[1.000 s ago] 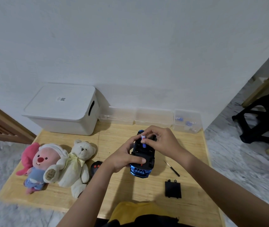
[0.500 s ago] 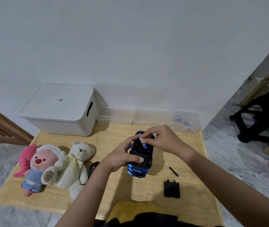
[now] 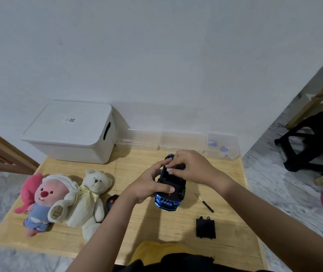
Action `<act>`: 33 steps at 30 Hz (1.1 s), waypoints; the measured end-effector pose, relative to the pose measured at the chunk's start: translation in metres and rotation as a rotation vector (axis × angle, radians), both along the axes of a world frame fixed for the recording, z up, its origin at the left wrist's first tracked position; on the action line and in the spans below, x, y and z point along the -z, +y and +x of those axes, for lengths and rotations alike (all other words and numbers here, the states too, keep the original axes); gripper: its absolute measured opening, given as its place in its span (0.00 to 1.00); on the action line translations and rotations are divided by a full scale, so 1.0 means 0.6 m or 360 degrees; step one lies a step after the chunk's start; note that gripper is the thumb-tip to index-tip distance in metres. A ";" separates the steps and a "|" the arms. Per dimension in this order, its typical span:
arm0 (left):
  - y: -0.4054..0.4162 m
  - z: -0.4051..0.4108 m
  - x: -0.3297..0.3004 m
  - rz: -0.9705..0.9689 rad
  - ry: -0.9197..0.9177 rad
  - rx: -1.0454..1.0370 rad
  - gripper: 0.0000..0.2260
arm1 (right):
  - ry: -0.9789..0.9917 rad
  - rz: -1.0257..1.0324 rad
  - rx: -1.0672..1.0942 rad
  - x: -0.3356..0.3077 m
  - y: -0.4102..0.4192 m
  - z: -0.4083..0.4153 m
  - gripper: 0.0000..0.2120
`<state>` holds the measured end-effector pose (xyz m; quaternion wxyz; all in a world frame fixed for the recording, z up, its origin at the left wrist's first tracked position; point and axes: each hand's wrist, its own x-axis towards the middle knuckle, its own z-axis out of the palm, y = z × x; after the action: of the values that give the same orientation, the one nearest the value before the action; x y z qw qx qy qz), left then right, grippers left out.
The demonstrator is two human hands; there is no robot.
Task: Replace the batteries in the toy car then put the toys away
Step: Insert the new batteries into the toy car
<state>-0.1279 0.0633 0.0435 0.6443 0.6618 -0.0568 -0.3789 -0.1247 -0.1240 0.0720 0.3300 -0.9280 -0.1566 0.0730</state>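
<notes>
Head view: a person's two bare hands work over a low pale wooden surface [image 3: 141, 228] set against a white wall.
Toy car: a blue toy car with a black underside [image 3: 171, 186] is held upside down above the middle of the surface, its blue end toward the person.
Left hand: the left hand [image 3: 149, 186] grips the car from the left, thumb lying across the black underside near the blue end, fingers curled round the far side.
Right hand: the right hand [image 3: 193, 167] sits over the far half of the car, its fingers bent and pinching a small white and blue battery [image 3: 169, 170] at the open battery bay.
Battery cover: a flat black plastic cover [image 3: 205, 228] lies on the surface to the right, near the front edge.
Screwdriver: a thin black screwdriver [image 3: 204, 203] lies between the car and the cover.
Remote: a small black remote with red buttons [image 3: 111, 202] lies just left of the left wrist.
Soft toys: a cream teddy bear [image 3: 90, 199] and a pink plush with a blue outfit [image 3: 45, 197] lie touching each other at the left.
Boxes: a white lidded plastic bin [image 3: 72, 132] stands at the back left; a clear compartment tray [image 3: 182, 142] runs along the wall, with small blue items in its rightmost compartment.
</notes>
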 end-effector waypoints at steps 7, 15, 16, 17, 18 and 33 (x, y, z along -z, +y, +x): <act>-0.003 0.005 -0.006 -0.0004 -0.0063 -0.0002 0.37 | -0.0038 0.0000 0.0025 -0.011 0.001 0.002 0.09; 0.008 0.011 -0.005 -0.0048 -0.0082 -0.0086 0.41 | -0.0043 0.0500 0.0249 -0.031 -0.010 -0.007 0.02; 0.009 0.012 -0.006 -0.0048 -0.0083 -0.0088 0.41 | -0.0035 0.0582 0.0277 -0.030 -0.010 -0.008 0.02; 0.011 0.014 -0.006 -0.0047 -0.0084 -0.0088 0.41 | -0.0033 0.0646 0.0300 -0.030 -0.010 -0.010 0.02; 0.012 0.015 -0.007 -0.0041 -0.0085 -0.0086 0.41 | -0.0035 0.0702 0.0326 -0.030 -0.009 -0.011 0.02; 0.011 0.005 -0.007 -0.0047 -0.0045 -0.0084 0.39 | 0.0112 0.0842 0.0248 -0.028 -0.001 -0.011 0.02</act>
<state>-0.1247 0.0696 0.0475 0.6629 0.6588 -0.0540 -0.3516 -0.1315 -0.1246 0.0889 0.5708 -0.8157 -0.0869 0.0363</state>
